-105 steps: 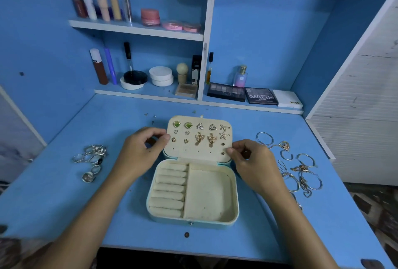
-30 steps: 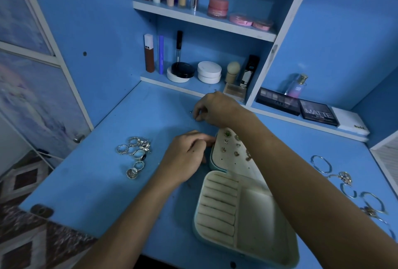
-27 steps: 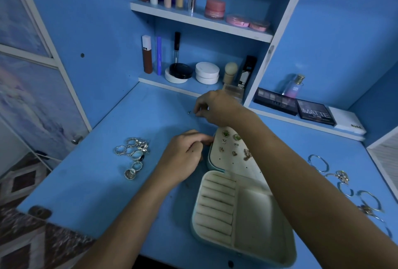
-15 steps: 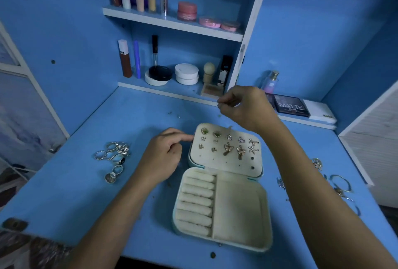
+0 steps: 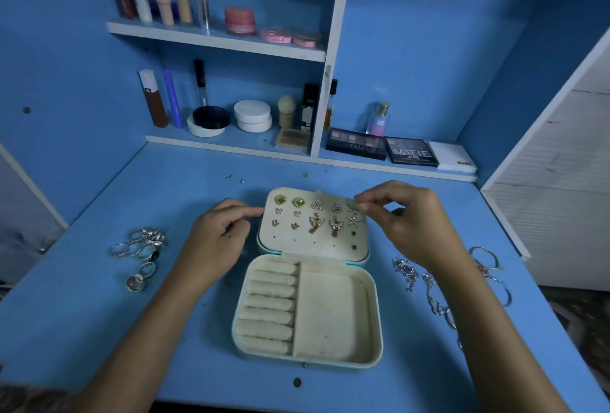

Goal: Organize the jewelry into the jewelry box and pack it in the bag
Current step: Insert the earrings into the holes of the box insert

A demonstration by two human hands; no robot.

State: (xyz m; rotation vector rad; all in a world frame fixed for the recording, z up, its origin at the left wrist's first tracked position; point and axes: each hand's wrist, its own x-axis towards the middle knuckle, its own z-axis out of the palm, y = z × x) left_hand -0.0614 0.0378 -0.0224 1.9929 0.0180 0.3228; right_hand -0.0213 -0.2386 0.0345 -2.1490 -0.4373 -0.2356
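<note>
Your right hand (image 5: pixel 406 221) pinches a small stud by the top-right corner of the open cream jewelry box (image 5: pixel 310 280) mid-counter; left hand (image 5: pixel 218 241), fingers loosely curled, steadies its lid. Seat it squarely in a hole.

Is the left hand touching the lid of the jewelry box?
Touching. The head view shows the left hand's fingertips meeting the left edge of the open lid, no gap visible.

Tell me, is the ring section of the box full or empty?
Empty: no ring sits between the ring rolls of the box; the rings lie on the table.
</note>
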